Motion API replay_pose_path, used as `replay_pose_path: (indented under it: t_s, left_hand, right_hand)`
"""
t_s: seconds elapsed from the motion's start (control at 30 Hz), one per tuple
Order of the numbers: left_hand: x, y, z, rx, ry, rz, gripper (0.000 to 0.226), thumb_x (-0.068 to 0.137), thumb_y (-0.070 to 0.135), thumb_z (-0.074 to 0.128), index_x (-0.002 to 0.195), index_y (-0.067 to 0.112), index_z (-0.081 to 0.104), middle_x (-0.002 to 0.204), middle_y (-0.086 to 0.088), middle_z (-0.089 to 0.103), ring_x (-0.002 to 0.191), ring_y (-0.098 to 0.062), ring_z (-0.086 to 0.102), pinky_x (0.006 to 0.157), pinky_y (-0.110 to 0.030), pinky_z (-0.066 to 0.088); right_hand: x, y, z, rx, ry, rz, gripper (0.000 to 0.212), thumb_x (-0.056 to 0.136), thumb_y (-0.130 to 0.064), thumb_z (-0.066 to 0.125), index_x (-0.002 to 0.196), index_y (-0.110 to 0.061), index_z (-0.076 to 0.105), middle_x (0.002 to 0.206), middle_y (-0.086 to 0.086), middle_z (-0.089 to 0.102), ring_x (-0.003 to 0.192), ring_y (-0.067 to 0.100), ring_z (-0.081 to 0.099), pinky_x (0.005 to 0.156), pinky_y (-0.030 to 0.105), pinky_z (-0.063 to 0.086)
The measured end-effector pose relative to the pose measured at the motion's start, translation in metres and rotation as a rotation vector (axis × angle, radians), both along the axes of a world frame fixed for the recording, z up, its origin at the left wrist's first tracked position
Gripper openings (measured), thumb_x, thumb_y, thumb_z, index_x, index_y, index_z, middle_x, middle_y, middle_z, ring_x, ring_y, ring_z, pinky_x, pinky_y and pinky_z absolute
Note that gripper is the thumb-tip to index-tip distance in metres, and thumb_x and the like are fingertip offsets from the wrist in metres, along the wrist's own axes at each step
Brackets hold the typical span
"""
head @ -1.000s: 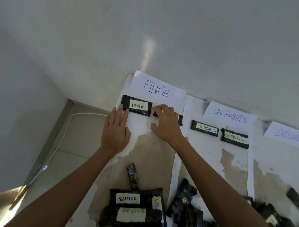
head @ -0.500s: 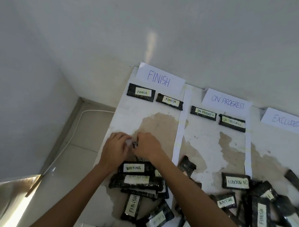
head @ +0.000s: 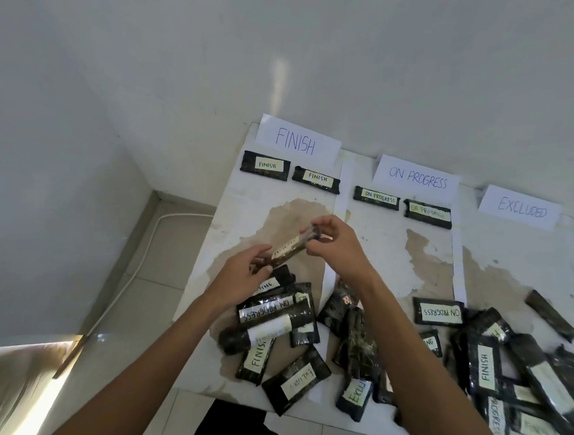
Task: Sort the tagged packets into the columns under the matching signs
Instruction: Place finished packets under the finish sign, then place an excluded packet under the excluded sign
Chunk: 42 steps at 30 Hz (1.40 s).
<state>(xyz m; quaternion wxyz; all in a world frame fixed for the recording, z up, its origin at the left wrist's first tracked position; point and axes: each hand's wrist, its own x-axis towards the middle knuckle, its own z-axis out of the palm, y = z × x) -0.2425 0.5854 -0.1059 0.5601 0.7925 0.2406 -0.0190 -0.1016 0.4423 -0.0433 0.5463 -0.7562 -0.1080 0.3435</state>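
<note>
The FINISH sign, the ON PROGRESS sign and the EXCLUDED sign are shown as white paper lettered in blue. The sorted packets, for example the leftmost FINISH packet, are black and are marked with cream labels lettered in dark ink. Yellow-green lettering is seen on the right ON PROGRESS packet. The held packet is rendered dark, with a pale, blurred label. The unsorted pile is black with white labels. The table is white, blotched with brown stains and divided by white strips. The wall is off-white. The floor tiles are pale grey-beige and are crossed by a white cable.
</note>
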Motion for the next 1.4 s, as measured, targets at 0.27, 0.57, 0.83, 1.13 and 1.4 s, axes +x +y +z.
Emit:
replay_pose_path:
  t_s: [0.27, 0.57, 0.83, 1.13, 1.4]
  left_hand:
    - [0.008, -0.011, 0.018, 0.169, -0.107, -0.068, 0.038, 0.083, 0.015, 0.067, 0.119, 0.022, 0.06, 0.108, 0.004, 0.062, 0.101, -0.011, 0.054, 0.091, -0.028, 0.045]
    - [0.023, -0.025, 0.034, 0.452, -0.176, -0.187, 0.036, 0.081, 0.018, 0.069, 0.115, 0.025, 0.062, 0.1, 0.012, 0.057, 0.092, -0.008, 0.049, 0.082, -0.024, 0.043]
    - [0.058, -0.044, 0.043, 0.445, -0.19, -0.248, 0.034, 0.081, 0.02, 0.069, 0.114, 0.024, 0.062, 0.1, 0.012, 0.057, 0.092, -0.009, 0.05, 0.082, -0.031, 0.047]
    - [0.116, -0.061, 0.052, 0.42, -0.185, -0.255, 0.044, 0.085, 0.032, 0.063, 0.127, 0.024, 0.053, 0.124, 0.008, 0.056, 0.118, -0.011, 0.045, 0.102, -0.025, 0.034]
    - [0.187, -0.098, 0.055, 0.486, -0.18, -0.358, 0.051, 0.09, 0.031, 0.056, 0.138, 0.02, 0.041, 0.147, 0.001, 0.036, 0.136, -0.017, 0.028, 0.11, -0.034, 0.026]
  right_hand:
    - [-0.002, -0.051, -0.007, 0.253, 0.115, -0.14, 0.037, 0.077, 0.024, 0.056, 0.092, -0.009, 0.052, 0.104, 0.014, 0.068, 0.098, 0.025, 0.066, 0.085, 0.035, 0.055]
    - [0.0, -0.072, -0.002, -0.308, -0.588, 0.264, 0.033, 0.076, -0.009, 0.071, 0.107, -0.018, 0.065, 0.101, -0.003, 0.064, 0.091, 0.016, 0.058, 0.084, 0.033, 0.054]
    - [0.02, -0.085, 0.003, -0.471, -0.942, 0.417, 0.031, 0.076, -0.016, 0.07, 0.107, -0.015, 0.066, 0.101, 0.003, 0.065, 0.089, 0.026, 0.053, 0.077, 0.04, 0.047]
    - [0.069, -0.125, 0.013, -0.539, -0.87, 0.315, 0.03, 0.077, -0.013, 0.071, 0.107, -0.013, 0.065, 0.102, 0.003, 0.065, 0.093, 0.025, 0.054, 0.082, 0.041, 0.048]
    - [0.125, -0.188, 0.024, -0.633, -0.815, 0.185, 0.029, 0.077, -0.009, 0.071, 0.105, -0.011, 0.065, 0.099, 0.004, 0.064, 0.088, 0.026, 0.054, 0.075, 0.034, 0.044]
